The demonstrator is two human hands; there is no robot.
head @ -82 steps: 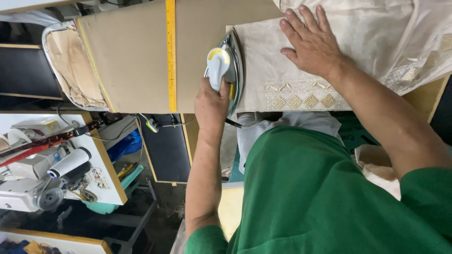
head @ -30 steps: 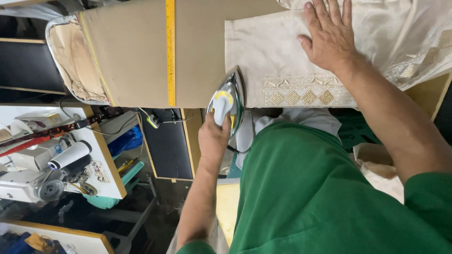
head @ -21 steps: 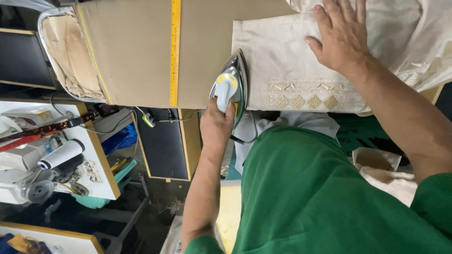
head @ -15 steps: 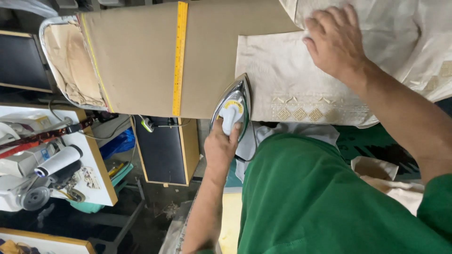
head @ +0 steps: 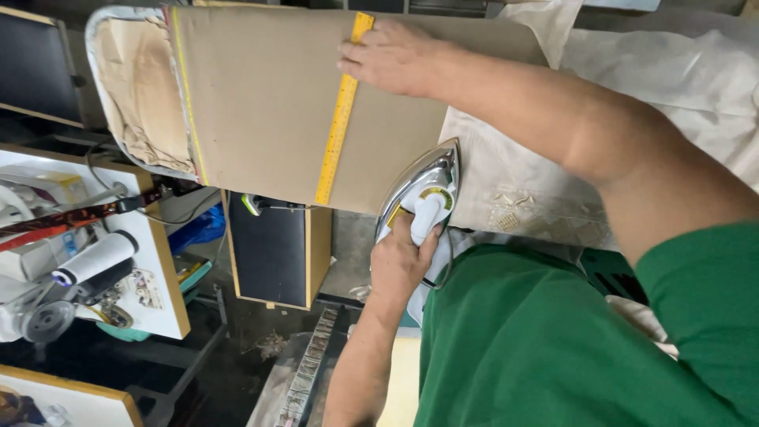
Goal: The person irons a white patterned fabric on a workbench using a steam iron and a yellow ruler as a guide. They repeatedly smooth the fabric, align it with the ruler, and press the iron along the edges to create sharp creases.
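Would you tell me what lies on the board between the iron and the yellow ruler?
Head view: only bare brown board cover between iron and ruler.

Left hand (head: 402, 261): fingers curled shut around a handle, knuckles toward the camera, forearm bare and running down and out of the lower edge of view. Right hand (head: 391, 57): palm down, fingers flat and close together, pointing left. Right arm extended across the body, green sleeve at the shoulder.

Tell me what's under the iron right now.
The iron sits on the near edge of the brown board cover, beside the cream fabric. The left hand grips its handle; the soleplate contact is hidden.
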